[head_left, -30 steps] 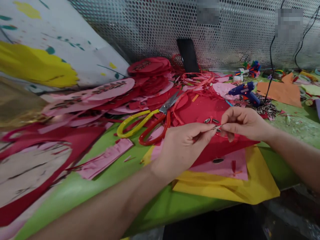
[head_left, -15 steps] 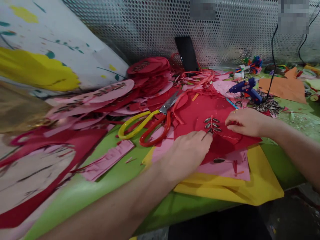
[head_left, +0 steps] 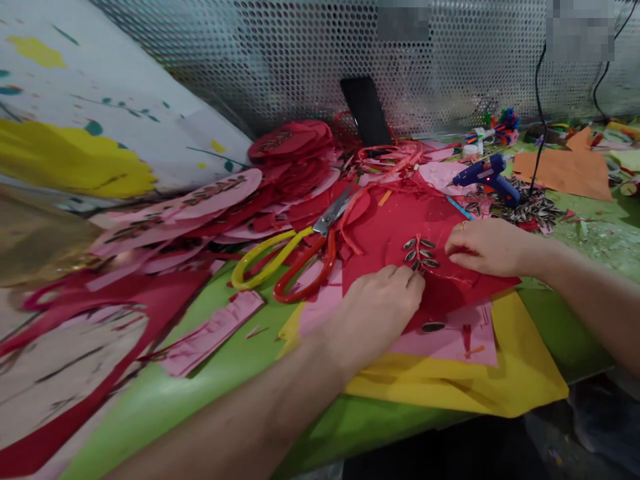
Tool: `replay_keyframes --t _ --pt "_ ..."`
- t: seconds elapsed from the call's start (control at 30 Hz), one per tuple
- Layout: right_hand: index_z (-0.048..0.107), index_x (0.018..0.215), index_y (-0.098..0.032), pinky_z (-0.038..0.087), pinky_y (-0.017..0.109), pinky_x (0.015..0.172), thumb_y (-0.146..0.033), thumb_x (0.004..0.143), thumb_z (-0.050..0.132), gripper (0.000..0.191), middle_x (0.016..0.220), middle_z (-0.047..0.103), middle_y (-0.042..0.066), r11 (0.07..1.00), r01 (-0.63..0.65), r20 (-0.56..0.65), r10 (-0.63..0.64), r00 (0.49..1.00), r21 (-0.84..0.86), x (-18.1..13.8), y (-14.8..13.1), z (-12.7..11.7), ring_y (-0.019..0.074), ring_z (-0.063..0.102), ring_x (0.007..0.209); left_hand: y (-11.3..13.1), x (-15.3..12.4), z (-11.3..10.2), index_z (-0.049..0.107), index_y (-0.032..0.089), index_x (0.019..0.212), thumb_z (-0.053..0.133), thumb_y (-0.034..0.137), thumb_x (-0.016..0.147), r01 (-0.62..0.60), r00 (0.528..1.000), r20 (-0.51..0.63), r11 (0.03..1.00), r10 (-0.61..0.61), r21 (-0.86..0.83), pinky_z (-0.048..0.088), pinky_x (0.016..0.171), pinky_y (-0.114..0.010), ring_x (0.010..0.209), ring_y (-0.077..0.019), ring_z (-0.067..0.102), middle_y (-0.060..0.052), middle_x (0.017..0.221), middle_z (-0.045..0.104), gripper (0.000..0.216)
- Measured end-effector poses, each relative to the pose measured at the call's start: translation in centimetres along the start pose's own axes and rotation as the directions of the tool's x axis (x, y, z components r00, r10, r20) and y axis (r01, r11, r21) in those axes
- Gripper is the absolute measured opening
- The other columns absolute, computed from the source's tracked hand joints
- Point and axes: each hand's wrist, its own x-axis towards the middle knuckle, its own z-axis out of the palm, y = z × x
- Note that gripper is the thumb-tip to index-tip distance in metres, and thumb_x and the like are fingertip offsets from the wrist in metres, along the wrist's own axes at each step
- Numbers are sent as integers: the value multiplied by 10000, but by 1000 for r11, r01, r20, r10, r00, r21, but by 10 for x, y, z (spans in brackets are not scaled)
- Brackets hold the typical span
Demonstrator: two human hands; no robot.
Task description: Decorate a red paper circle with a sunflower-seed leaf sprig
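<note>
On a sheet of red paper (head_left: 385,223) lies a leafy sprig of striped sunflower seeds (head_left: 420,253) set around a red stem. My left hand (head_left: 383,303) is closed at the sprig's lower end, fingertips beside its lowest seed; the hand itself hides what they pinch. To the right of the sprig, my right hand (head_left: 483,248) rests on the red paper with its fingers curled in and closed. Anything inside them is out of sight. A single seed (head_left: 433,327) lies below the sprig, near pink paper (head_left: 470,333).
Scissors (head_left: 305,257) with yellow and red handles lie left of the red paper. Behind my right hand are a blue glue gun (head_left: 483,175) and a seed pile (head_left: 535,203). A phone (head_left: 367,110) leans on the perforated metal panel (head_left: 300,60). Cut paper shapes (head_left: 220,193) are stacked at left.
The whole view has shifted slightly. Both hands keep nearly the same places on the red paper, and the left fingertips have shifted slightly at the sprig's lower end.
</note>
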Motion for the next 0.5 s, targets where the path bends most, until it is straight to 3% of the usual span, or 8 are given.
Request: replay_keyframes --t 0.5 --pt "632 906 -171 387 289 712 -210 829 438 212 934 661 62 1000 16 -1 -16 1000 12 0 -1 0 192 596 867 -1 0 2 608 119 943 460 32 792 -24 1000 9 999 24 29 510 597 -322 748 -222 612 -78 843 625 229"
